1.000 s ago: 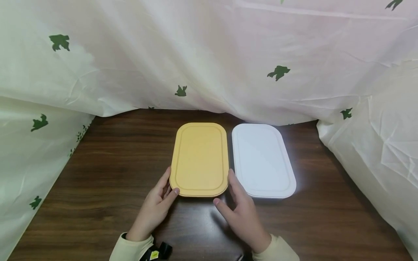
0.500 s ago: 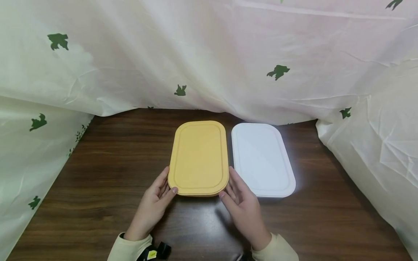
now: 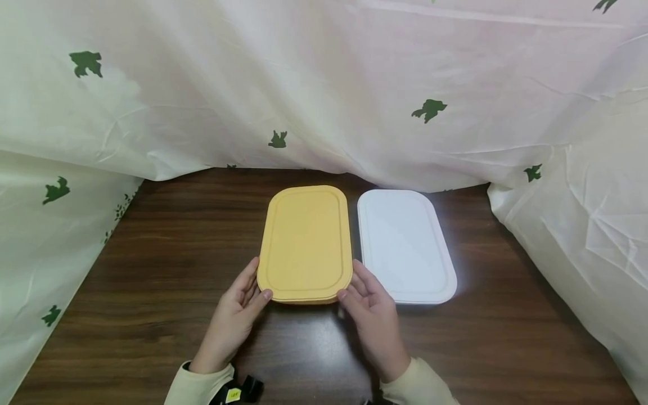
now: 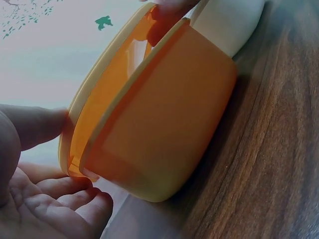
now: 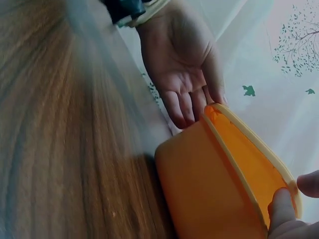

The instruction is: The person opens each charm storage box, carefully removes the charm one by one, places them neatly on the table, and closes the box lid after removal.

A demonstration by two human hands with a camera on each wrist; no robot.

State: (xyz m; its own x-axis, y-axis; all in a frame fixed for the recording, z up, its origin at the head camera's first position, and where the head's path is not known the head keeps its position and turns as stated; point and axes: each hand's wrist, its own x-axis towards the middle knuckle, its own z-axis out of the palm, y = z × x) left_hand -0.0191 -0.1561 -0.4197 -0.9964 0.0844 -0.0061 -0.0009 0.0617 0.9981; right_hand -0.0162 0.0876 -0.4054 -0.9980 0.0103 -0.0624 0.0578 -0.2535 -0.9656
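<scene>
A yellow lid [image 3: 305,242] sits raised over an orange-yellow plastic food box [image 4: 164,114] on the table. Both wrist views show a gap between lid and rim, narrowing toward the far end. My left hand [image 3: 232,320] holds the lid's near left corner, thumb on top and fingers below its edge. At the near right corner my right hand [image 3: 376,323] pinches the lid; a fingertip reaches into the gap in the right wrist view. The inside of the box is mostly hidden.
A white lidded box [image 3: 407,247] stands close to the right of the yellow one. The dark wooden table [image 3: 152,292] is bordered at the back and sides by a pale curtain [image 3: 324,84] with green bird prints.
The right thumb has come up onto the lid's near right corner. The lid has risen slightly and shifted a little left in view, its near edge tipping up from the box.
</scene>
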